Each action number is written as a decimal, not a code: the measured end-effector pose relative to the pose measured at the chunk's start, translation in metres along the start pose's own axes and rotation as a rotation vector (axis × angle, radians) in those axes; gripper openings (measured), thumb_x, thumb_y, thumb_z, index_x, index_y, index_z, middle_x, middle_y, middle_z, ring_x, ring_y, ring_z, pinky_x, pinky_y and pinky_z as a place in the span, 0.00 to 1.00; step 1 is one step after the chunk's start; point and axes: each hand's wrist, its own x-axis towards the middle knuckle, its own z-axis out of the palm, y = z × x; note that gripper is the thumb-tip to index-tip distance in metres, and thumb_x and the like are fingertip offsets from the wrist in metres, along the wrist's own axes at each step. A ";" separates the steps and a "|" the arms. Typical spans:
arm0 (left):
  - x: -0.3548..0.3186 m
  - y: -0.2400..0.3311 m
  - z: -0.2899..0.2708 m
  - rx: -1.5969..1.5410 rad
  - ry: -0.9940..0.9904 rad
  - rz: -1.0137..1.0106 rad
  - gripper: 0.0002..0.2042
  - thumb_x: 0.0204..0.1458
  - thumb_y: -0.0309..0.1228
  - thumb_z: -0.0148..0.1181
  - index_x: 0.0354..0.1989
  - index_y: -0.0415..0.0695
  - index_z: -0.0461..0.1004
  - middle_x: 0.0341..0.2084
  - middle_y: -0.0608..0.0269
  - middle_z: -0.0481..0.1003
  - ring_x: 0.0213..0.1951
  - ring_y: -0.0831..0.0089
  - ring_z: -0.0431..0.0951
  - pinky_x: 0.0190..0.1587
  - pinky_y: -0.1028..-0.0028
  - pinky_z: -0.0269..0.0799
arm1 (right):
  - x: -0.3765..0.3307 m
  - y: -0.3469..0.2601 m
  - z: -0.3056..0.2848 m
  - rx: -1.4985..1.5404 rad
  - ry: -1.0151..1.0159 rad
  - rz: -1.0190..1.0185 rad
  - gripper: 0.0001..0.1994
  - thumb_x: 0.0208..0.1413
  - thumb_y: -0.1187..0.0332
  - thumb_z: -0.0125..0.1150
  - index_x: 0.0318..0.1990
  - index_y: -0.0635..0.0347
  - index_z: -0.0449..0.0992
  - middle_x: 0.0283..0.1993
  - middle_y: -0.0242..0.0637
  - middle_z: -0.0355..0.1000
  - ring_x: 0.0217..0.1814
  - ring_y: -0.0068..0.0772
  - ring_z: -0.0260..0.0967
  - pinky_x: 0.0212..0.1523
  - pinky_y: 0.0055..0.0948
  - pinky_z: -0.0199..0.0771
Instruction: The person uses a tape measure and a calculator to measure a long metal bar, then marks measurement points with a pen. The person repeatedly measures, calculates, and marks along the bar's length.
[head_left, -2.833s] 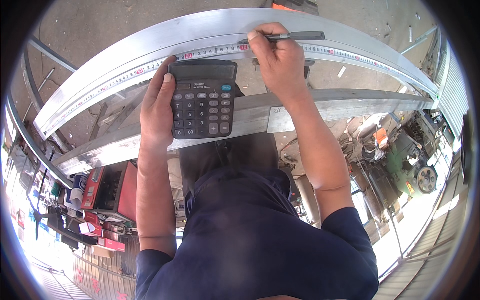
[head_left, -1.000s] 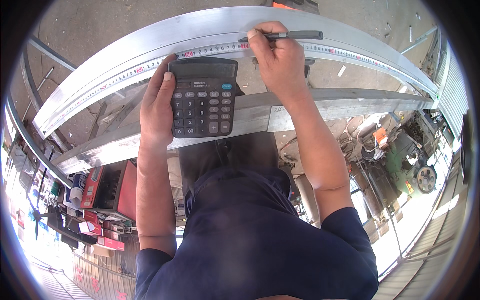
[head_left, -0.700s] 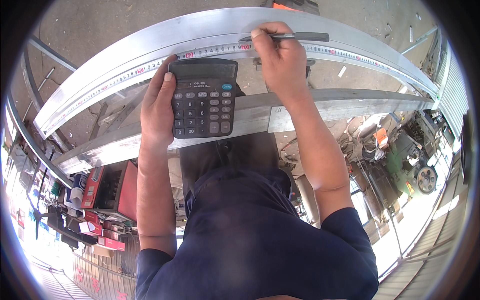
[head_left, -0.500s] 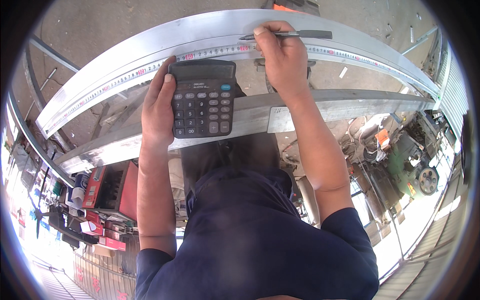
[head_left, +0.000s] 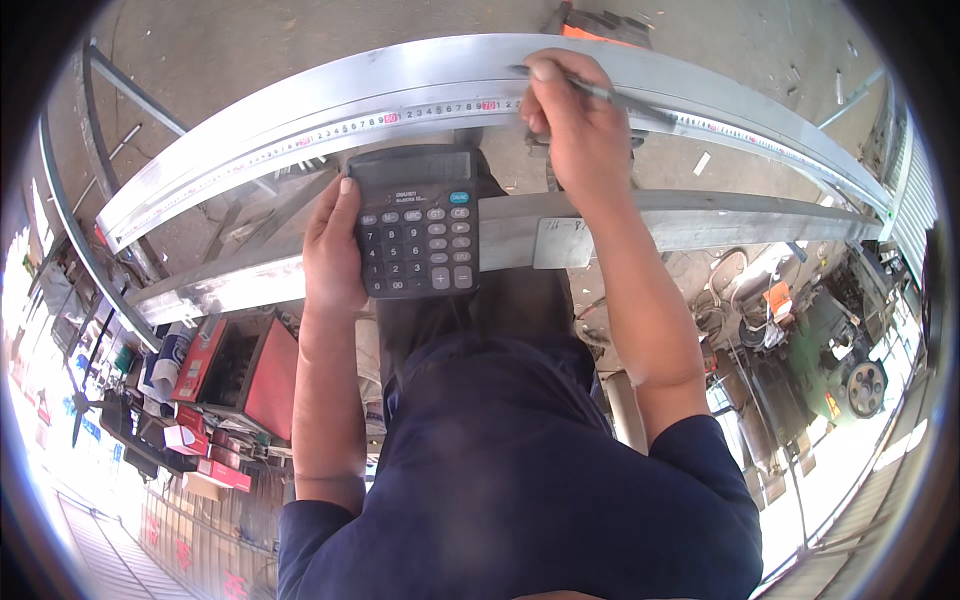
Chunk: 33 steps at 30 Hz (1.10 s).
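My left hand point(head_left: 335, 250) grips a black desk calculator point(head_left: 425, 225) by its left side, thumb on the front, keys facing up. Closed fingers of my right hand point(head_left: 582, 135) hold a dark pen point(head_left: 645, 106), slightly blurred; its thin end points left over a long silver metal bar point(head_left: 300, 92). Along the bar's near edge runs a white tape measure point(head_left: 435, 112) with black and red marks, partly covered by the right hand. The calculator is nearer to me than the tape, above a second metal bar point(head_left: 225, 278).
A pale plate with handwriting point(head_left: 562, 243) lies against the second bar. Thin metal supports point(head_left: 140, 90) stand at the left. A red open-fronted box point(head_left: 265, 375) is lower left. Green machinery with a wheel point(head_left: 864, 388) is at the right. Something orange point(head_left: 600, 28) lies beyond the far bar.
The calculator and left hand have drawn back from the tape measure toward me. The pen has tilted, its thick end now lower at the right. The whole view has shifted slightly.
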 end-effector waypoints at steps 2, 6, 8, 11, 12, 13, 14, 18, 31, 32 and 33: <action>-0.009 0.000 0.002 -0.060 0.000 -0.014 0.19 0.74 0.37 0.41 0.61 0.36 0.69 0.50 0.51 0.79 0.47 0.64 0.85 0.47 0.66 0.85 | -0.024 -0.006 -0.002 0.063 -0.031 0.012 0.15 0.68 0.61 0.63 0.51 0.64 0.74 0.34 0.32 0.75 0.34 0.18 0.70 0.37 0.23 0.72; -0.029 0.000 0.006 -0.088 0.025 -0.001 0.20 0.74 0.39 0.41 0.62 0.36 0.68 0.49 0.51 0.79 0.46 0.64 0.85 0.48 0.66 0.84 | -0.104 -0.017 0.000 0.068 -0.204 0.062 0.19 0.67 0.70 0.62 0.60 0.61 0.64 0.48 0.39 0.75 0.44 0.24 0.74 0.49 0.29 0.76; -0.038 0.001 0.006 -0.085 0.006 0.023 0.20 0.74 0.39 0.41 0.62 0.36 0.68 0.49 0.51 0.79 0.46 0.64 0.85 0.48 0.66 0.84 | -0.137 -0.018 0.003 0.025 -0.296 0.084 0.21 0.66 0.73 0.63 0.61 0.60 0.61 0.50 0.39 0.75 0.45 0.24 0.74 0.51 0.29 0.76; -0.053 -0.001 0.000 -0.033 0.025 0.058 0.20 0.74 0.39 0.41 0.61 0.35 0.68 0.49 0.51 0.79 0.46 0.65 0.84 0.47 0.67 0.84 | -0.171 -0.008 0.018 0.010 -0.316 0.118 0.20 0.63 0.72 0.66 0.56 0.59 0.62 0.45 0.34 0.74 0.41 0.20 0.73 0.44 0.26 0.75; -0.059 -0.003 -0.004 -0.023 0.020 0.067 0.20 0.74 0.38 0.41 0.61 0.35 0.69 0.48 0.52 0.79 0.45 0.66 0.84 0.47 0.67 0.84 | -0.180 -0.006 0.020 0.011 -0.321 0.114 0.20 0.63 0.72 0.66 0.56 0.59 0.62 0.45 0.34 0.74 0.41 0.20 0.73 0.44 0.26 0.75; -0.066 -0.004 -0.007 -0.012 0.014 0.078 0.19 0.74 0.38 0.41 0.60 0.35 0.69 0.48 0.52 0.80 0.45 0.66 0.84 0.46 0.68 0.84 | -0.190 -0.004 0.022 0.012 -0.319 0.126 0.20 0.63 0.73 0.66 0.56 0.59 0.62 0.46 0.33 0.73 0.42 0.20 0.72 0.44 0.27 0.75; -0.072 -0.006 -0.010 0.003 0.021 0.079 0.19 0.74 0.38 0.41 0.60 0.35 0.69 0.47 0.52 0.80 0.44 0.66 0.84 0.46 0.68 0.84 | -0.199 -0.002 0.024 0.016 -0.314 0.152 0.20 0.63 0.73 0.66 0.56 0.59 0.63 0.46 0.33 0.73 0.43 0.19 0.72 0.45 0.27 0.75; -0.104 -0.019 -0.027 -0.034 -0.009 0.144 0.19 0.74 0.38 0.42 0.58 0.35 0.70 0.45 0.54 0.80 0.42 0.68 0.85 0.45 0.69 0.83 | -0.240 0.001 0.032 0.057 -0.276 0.060 0.19 0.65 0.75 0.63 0.58 0.59 0.63 0.48 0.35 0.73 0.48 0.22 0.71 0.49 0.27 0.74; -0.191 -0.053 -0.046 -0.029 -0.062 0.207 0.18 0.74 0.37 0.43 0.58 0.35 0.71 0.43 0.56 0.81 0.40 0.71 0.85 0.42 0.71 0.83 | -0.345 0.013 0.022 0.118 -0.048 -0.114 0.16 0.69 0.78 0.53 0.63 0.62 0.66 0.53 0.42 0.74 0.53 0.30 0.75 0.56 0.31 0.77; -0.192 -0.055 -0.044 -0.028 -0.070 0.212 0.18 0.74 0.37 0.43 0.58 0.34 0.71 0.43 0.56 0.81 0.40 0.71 0.85 0.42 0.71 0.83 | -0.345 0.012 0.017 0.116 -0.050 -0.126 0.16 0.70 0.77 0.52 0.63 0.62 0.67 0.53 0.42 0.74 0.53 0.31 0.75 0.56 0.32 0.77; -0.194 -0.057 -0.042 -0.030 -0.071 0.221 0.18 0.73 0.36 0.43 0.58 0.34 0.71 0.43 0.55 0.81 0.40 0.71 0.85 0.42 0.71 0.83 | -0.344 0.010 0.012 0.107 -0.050 -0.134 0.15 0.70 0.76 0.51 0.63 0.62 0.67 0.53 0.43 0.74 0.52 0.31 0.75 0.55 0.32 0.78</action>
